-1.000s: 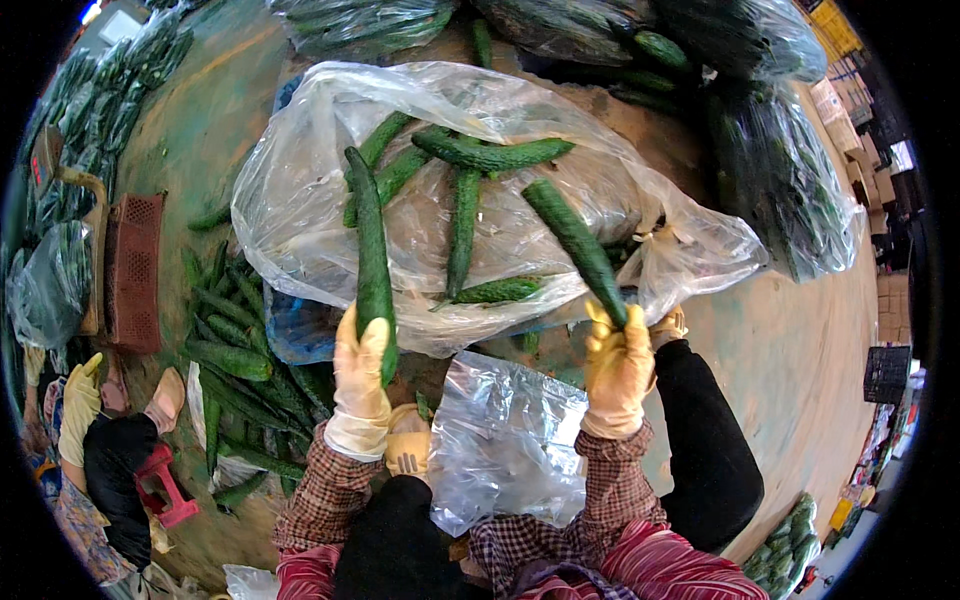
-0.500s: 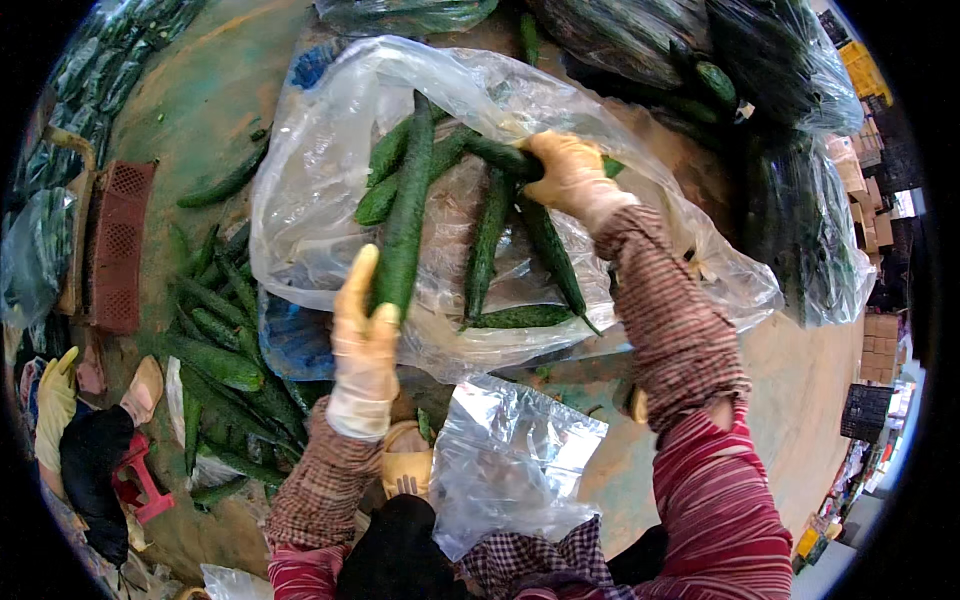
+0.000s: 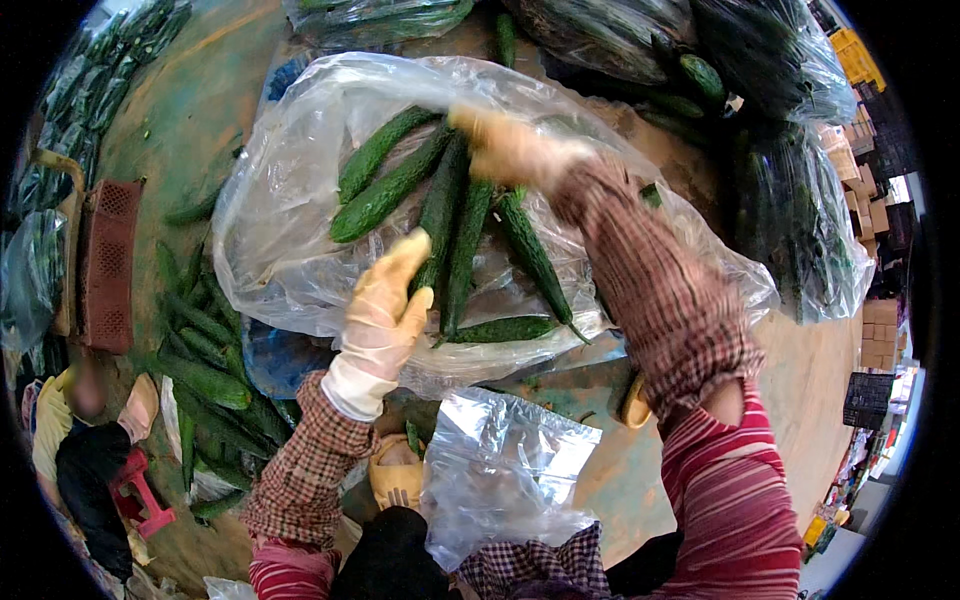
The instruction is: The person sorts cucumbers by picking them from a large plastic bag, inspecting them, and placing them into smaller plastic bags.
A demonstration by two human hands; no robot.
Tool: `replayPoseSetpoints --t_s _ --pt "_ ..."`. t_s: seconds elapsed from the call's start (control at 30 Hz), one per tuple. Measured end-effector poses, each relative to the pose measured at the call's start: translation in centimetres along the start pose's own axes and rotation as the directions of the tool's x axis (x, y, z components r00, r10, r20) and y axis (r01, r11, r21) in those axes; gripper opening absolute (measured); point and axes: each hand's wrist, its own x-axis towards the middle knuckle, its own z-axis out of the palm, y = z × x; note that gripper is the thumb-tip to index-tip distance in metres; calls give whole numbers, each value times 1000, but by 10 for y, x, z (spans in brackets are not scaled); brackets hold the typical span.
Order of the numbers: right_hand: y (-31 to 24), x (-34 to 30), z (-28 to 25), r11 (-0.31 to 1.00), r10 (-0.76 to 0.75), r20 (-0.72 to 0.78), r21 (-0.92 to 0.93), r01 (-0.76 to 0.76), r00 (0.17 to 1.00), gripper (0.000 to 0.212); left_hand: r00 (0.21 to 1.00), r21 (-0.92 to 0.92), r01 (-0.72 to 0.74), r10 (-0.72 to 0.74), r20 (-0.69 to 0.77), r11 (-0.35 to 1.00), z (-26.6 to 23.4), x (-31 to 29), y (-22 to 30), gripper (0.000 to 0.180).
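Note:
A clear plastic bag (image 3: 275,240) lies spread in front of me with several dark green cucumbers on it. My left hand (image 3: 380,320), in a pale glove, has its fingers and thumb about the near end of a long cucumber (image 3: 440,215). Two more cucumbers, one of them this cucumber (image 3: 385,195), slant to its left. My right hand (image 3: 515,150), gloved and smeared by motion, is over the far ends of the cucumbers; its grip is unclear. Below it, another cucumber (image 3: 540,255) slants right, and a shorter cucumber (image 3: 500,330) lies crosswise at the near side.
Loose cucumbers (image 3: 205,375) are heaped on the floor at left, near a brown crate (image 3: 110,265). Filled bags (image 3: 800,220) stand right and far. A flat clear bag (image 3: 510,465) covers my lap. Another person's sleeve (image 3: 52,425) shows at far left.
My right hand has swept left to the cucumbers' far ends. The long cucumber at my left hand has come down beside the others. The whole view has shifted slightly.

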Motion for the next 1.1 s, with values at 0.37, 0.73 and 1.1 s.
replayPoseSetpoints --t_s 0.37,0.73,1.1 --pt "-54 -38 -71 632 540 255 506 -586 802 49 877 -418 361 -456 -153 834 -104 32 -1 50" --pt "-180 -195 5 -599 318 17 779 187 948 61 866 -668 498 -352 354 553 -43 -67 94 41" --pt "-263 -266 -82 -170 398 -329 891 421 857 21 982 -813 175 -162 100 556 -86 -117 216 54"
